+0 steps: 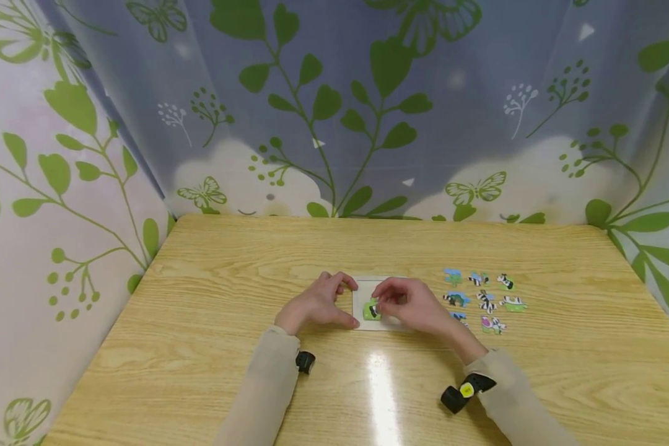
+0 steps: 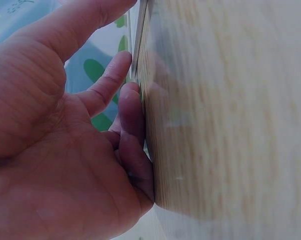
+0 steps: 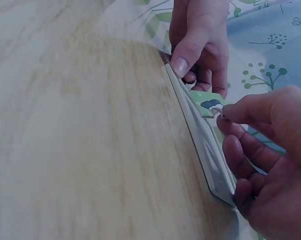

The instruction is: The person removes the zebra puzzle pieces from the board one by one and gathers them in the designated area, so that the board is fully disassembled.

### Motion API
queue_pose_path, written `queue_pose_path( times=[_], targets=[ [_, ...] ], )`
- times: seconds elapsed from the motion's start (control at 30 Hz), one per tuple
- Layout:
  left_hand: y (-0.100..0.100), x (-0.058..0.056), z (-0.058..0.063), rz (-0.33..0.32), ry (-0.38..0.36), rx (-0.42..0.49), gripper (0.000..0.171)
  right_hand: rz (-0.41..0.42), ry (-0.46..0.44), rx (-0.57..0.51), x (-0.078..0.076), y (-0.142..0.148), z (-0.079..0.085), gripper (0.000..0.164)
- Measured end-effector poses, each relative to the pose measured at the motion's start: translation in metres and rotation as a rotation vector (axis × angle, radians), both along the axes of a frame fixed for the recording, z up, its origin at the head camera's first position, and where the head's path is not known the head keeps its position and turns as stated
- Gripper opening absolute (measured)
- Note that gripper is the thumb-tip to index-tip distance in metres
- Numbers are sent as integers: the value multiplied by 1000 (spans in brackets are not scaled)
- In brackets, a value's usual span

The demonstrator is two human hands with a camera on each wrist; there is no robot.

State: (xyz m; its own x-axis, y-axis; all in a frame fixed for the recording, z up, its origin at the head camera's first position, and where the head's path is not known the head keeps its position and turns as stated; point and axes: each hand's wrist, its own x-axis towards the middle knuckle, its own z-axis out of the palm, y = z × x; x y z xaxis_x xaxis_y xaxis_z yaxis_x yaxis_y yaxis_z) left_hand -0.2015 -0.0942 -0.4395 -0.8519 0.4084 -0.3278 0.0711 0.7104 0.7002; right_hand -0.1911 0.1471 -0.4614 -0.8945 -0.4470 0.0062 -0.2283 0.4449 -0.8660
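Note:
My right hand (image 1: 415,306) pinches a green jigsaw puzzle piece (image 1: 370,312) with a black-and-white picture between thumb and index finger. In the right wrist view the puzzle piece (image 3: 201,101) tilts over the flat white puzzle tray (image 3: 200,145), its right corner at the fingertips. The left hand (image 1: 316,302) holds the puzzle tray (image 1: 362,288) at its left side, thumb at the near corner and index finger at the far corner. Part of the tray's right side is hidden beneath my right hand. Only the tray's thin edge shows in the left wrist view.
Several loose puzzle pieces (image 1: 486,301) with animal pictures lie in rough rows right of the tray; my right forearm partly covers one. The wooden table (image 1: 217,266) meets a leaf-patterned curtain (image 1: 334,111) at its back edge. Black wrist cameras (image 1: 454,399) sit on both sleeves.

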Motion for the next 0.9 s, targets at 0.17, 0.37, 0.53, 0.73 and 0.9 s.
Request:
queue_pose_path(
  times=[0.17, 0.37, 0.53, 0.73, 0.9],
  targets=[
    [1, 0, 1, 2, -10, 3, 63, -57, 6, 0, 1, 9, 5, 13],
    [1, 0, 1, -2, -10, 10, 63, -93, 20, -10, 2, 23, 9, 13],
    [0, 1, 1, -6, -15, 32, 63, -101, 47, 0, 3, 37, 9, 13],
    [-1, 1, 1, -16, -16, 44, 62, -113, 71, 20, 8, 55, 14, 14],
    [-2, 1, 0, -24, -8, 41, 62, -127, 92, 39, 12, 69, 16, 15]
  ],
)
